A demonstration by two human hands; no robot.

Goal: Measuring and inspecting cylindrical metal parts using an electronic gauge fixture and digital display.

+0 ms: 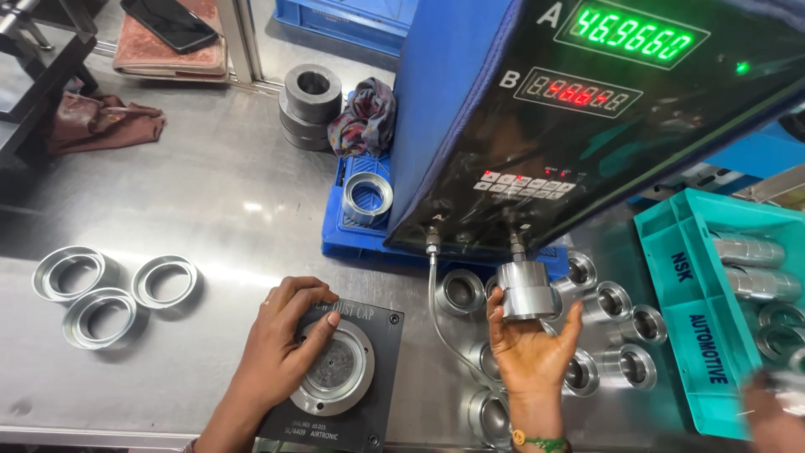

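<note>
Our left hand [281,335] presses a metal ring [337,369] flat on the black gauge block [331,382], fingers curled over its rim. Our right hand [532,340], fingers wrapped, holds a steel sleeve [527,289] under the gauge's probe [516,245]; we judge steady, square seating matters before trusting the display unit [587,109] beyond.

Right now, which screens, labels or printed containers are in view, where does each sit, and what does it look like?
Upper display: top right on the dark gauge panel, slanted rectangle, green lit digits.
Lower display: just beneath it, narrower, red digits.
Keypad: lower on the panel, small pale buttons.
Black fixture plate: under the left hand, white lettering.
Teal crate: right edge, dark lettering on its wall.
</note>
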